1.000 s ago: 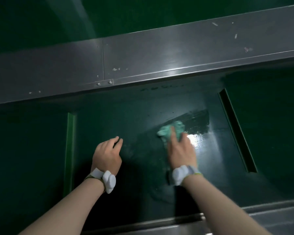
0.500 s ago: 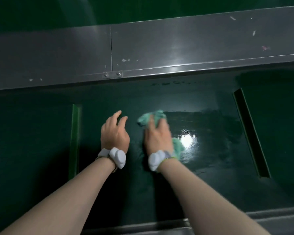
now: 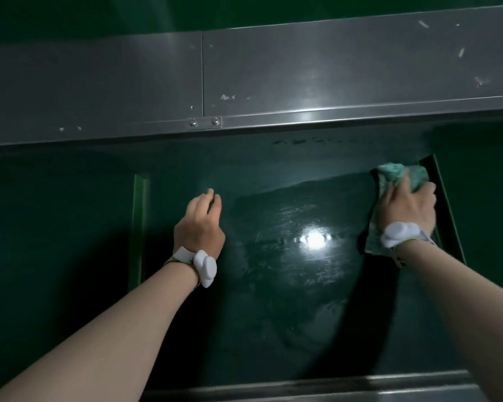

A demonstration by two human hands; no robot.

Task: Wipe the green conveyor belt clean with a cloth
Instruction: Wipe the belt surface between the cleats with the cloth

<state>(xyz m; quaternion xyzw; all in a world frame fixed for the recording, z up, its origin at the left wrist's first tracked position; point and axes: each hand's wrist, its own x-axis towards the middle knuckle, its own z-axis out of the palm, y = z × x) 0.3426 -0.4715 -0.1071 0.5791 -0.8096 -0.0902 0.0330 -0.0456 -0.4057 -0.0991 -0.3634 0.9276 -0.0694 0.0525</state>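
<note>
The dark green conveyor belt (image 3: 288,300) fills the middle of the head view, with a wet, shiny patch around a bright light reflection. A teal cloth (image 3: 395,174) lies bunched on the belt at the right, against a raised cleat. My right hand (image 3: 407,207) presses flat on the cloth, fingers spread over it; part of the cloth shows under my wrist. My left hand (image 3: 199,224) rests on the belt left of the wet patch, fingers loosely curled, holding nothing.
A grey metal side rail (image 3: 331,76) runs across the far side, with a bolted joint plate (image 3: 204,122). Raised green cleats cross the belt at left (image 3: 138,227) and right (image 3: 447,210). A metal edge (image 3: 331,387) borders the near side.
My right hand has swept the cloth from beside my left hand rightward to the right cleat, leaving a wider wet patch. My left hand stays on the belt.
</note>
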